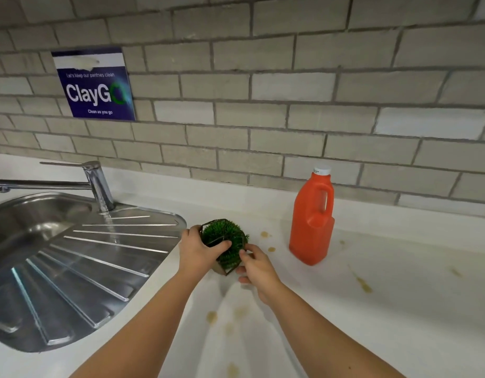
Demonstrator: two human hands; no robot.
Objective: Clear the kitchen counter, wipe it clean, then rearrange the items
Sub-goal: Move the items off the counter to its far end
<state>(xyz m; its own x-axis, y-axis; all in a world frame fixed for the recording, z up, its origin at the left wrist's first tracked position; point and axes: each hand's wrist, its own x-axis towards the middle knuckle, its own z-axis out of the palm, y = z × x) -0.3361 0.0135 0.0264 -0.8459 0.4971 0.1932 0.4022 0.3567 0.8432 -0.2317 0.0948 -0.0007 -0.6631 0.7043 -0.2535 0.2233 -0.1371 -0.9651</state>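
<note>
Your left hand (pixel 195 249) curls round the plant (pixel 226 241) on its sink (pixel 99 255) side; your right hand (pixel 256 268) pinches its wire frame from the near side. The plant lies between them, mid-counter (pixel 399 268), left of the orange jug (pixel 311 222).

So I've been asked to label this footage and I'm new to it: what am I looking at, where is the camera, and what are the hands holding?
There is no machine here. These are a person's two bare hands, filmed by one wide-angle camera worn on the head, looking forward and down. The left hand and right hand both grip a small green plant in a wire frame, just right of the steel sink. I cannot tell whether it is lifted or resting on the white counter. An orange jug with a white cap stands further right. Brownish stains dot the counter. At the back of the sink stands a tap, and the tiled wall carries a blue sign reading "Clean as you go".
</note>
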